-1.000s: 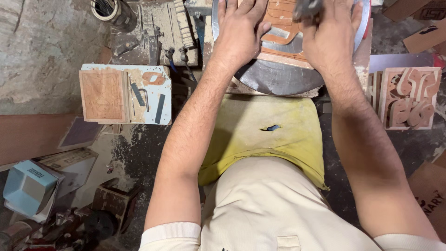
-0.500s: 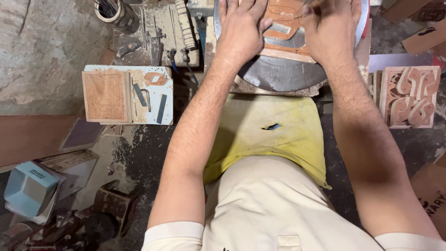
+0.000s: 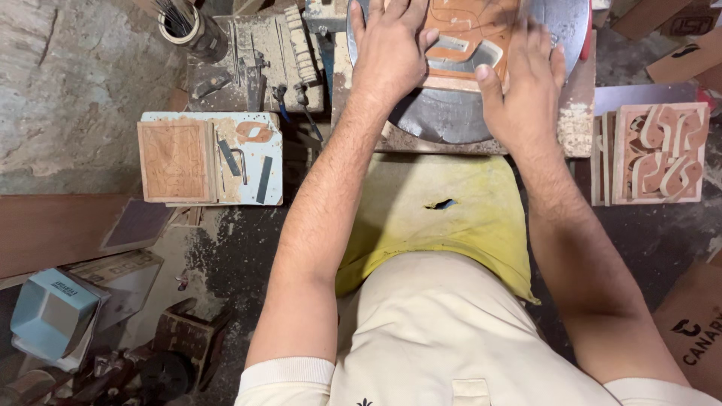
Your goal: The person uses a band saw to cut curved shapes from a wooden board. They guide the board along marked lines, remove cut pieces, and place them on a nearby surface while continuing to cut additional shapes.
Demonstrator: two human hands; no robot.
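Nearest the camera: cream shirt front, then a yellow cloth (image 3: 444, 218) spread over the lap, with a small dark hole near its middle. Both forearms reach up and away from the body. Left hand (image 3: 391, 56) lies palm down, fingers spread flat and gripping nothing, pressing on the left part of a wooden carving panel (image 3: 466, 37). Right hand (image 3: 526, 90) likewise palm down, fingers extended and close together, thumb out toward the left, resting at the panel's right lower edge and partly on the metal disc beneath; it holds nothing. The panel, reddish-brown with cut-out curved shapes, sits on a round grey metal disc (image 3: 436, 120) at the top centre, and that disc rests on a worn, paint-flecked bench (image 3: 575, 124). To the left of the arms, a pale board (image 3: 259, 184) carries a square wooden block (image 3: 174, 161) and a few small dark metal bits. Beyond it, a dusty tray of small tools (image 3: 259, 60) and a round container of thin rods (image 3: 180, 22). To the right, well apart from the hands, another carved wooden block (image 3: 662, 154) with raised curved forms. Lower left, a light blue box (image 3: 49, 316) among clutter on the floor.
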